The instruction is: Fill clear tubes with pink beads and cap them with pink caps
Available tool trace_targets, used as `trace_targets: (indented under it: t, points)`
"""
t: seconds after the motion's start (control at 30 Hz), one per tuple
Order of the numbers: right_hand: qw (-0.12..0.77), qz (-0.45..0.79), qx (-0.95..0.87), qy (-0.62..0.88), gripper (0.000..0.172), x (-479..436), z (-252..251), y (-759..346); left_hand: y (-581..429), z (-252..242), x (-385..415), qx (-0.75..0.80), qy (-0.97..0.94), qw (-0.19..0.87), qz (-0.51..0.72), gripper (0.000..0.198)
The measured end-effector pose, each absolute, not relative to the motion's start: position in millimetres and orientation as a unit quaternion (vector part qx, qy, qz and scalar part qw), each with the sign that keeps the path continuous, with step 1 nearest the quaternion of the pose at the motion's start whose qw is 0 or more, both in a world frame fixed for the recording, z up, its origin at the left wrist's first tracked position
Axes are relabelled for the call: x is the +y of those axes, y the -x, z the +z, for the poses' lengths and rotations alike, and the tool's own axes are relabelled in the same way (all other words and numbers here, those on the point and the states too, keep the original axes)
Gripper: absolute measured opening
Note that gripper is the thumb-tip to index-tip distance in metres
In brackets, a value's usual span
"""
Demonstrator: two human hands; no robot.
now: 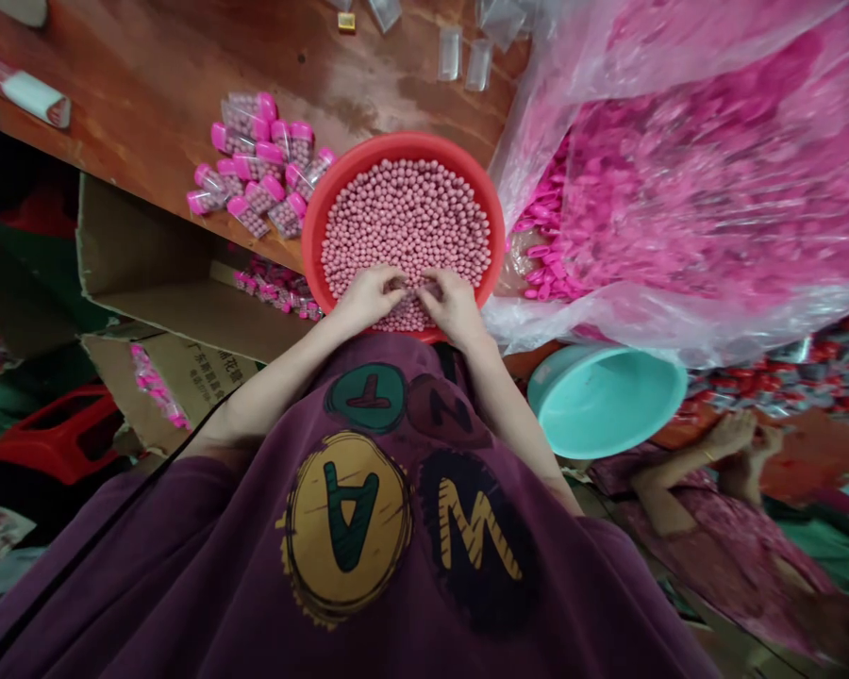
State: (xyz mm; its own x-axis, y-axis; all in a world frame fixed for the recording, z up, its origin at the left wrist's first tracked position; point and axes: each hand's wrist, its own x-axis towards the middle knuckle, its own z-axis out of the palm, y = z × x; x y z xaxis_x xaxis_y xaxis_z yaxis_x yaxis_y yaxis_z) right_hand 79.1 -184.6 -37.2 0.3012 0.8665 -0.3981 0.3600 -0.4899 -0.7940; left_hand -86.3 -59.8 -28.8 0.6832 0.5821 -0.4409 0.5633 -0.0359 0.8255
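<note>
Inside the red basin's (pixel 403 146) near side, the left hand (pixel 374 294) and right hand (pixel 453 304) curl toward each other over pink beads (pixel 410 217); whether either pinches any, I cannot tell. Right of the basin are a teal basin (pixel 608 401), then bagged pink pieces (pixel 679 189); left, capped jars (pixel 261 168). Beyond stretches the counter (pixel 290 57).

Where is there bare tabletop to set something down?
Bare tabletop shows beyond the red basin, between the filled jars and the clear containers; another patch separates the jars from the white bundle. Crowded: jars left of the basin, plastic bag of pink pieces right.
</note>
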Motion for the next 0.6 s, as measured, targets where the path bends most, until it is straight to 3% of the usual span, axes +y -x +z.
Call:
trace_targets:
  t: [0.1,0.17,0.27,0.4,0.53,0.6]
  points:
    - [0.469,0.482,-0.225,0.705,0.036,-180.5,-39.8,-81.2,75.1,-29.1,-64.6,0.400,-0.682,0.612,0.025,0.047]
    - [0.524,0.518,-0.120,0.665,0.048,-173.8,-39.1,-80.0,69.3,-27.8,-63.1,0.371,-0.684,0.627,0.039,0.059]
    - [0.548,0.548,-0.019,0.631,0.056,-160.7,-43.0,-74.9,65.1,-27.1,-61.9,0.313,-0.732,0.600,0.078,0.054]
    - [0.546,0.539,0.057,0.639,0.044,-144.6,-60.9,-68.0,62.1,-33.3,-68.6,0.263,-0.800,0.521,0.140,0.043]
    - [0.525,0.556,0.057,0.642,0.021,-137.5,-70.2,-65.4,55.7,-38.5,-74.5,0.254,-0.841,0.463,0.119,0.048]
    - [0.526,0.568,0.032,0.633,0.020,-137.1,-69.4,-66.3,51.6,-40.1,-69.7,0.220,-0.860,0.451,0.092,0.047]
